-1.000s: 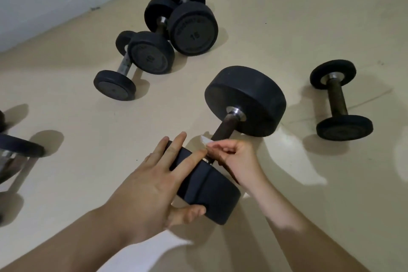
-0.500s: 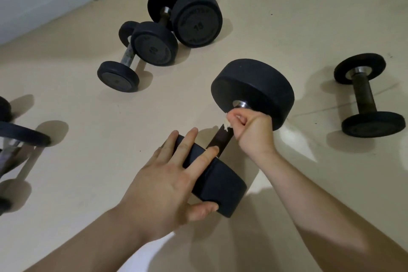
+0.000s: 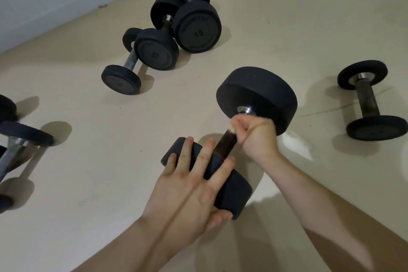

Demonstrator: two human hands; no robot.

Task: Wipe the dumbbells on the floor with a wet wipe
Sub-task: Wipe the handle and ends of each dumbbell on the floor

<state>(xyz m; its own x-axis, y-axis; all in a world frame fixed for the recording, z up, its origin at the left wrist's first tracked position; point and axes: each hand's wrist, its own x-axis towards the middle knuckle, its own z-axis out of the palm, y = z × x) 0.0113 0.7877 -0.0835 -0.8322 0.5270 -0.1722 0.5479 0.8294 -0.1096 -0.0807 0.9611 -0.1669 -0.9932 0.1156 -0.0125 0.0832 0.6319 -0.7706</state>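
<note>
The right hand (image 3: 257,137) has slid up the bar since a second ago, from the near weight to just under the far one, so the handle looks nearly wiped. Its grip is a closed fist around the dark metal handle (image 3: 226,146), with a scrap of pale wet wipe (image 3: 231,130) showing at the knuckles. The left hand (image 3: 194,185) lies flat, fingers spread, on the near weight, steadying it. The big black rubber-ended dumbbell (image 3: 258,97) lies mid-floor (image 3: 88,161), long axis running from seven o'clock to one o'clock.
</note>
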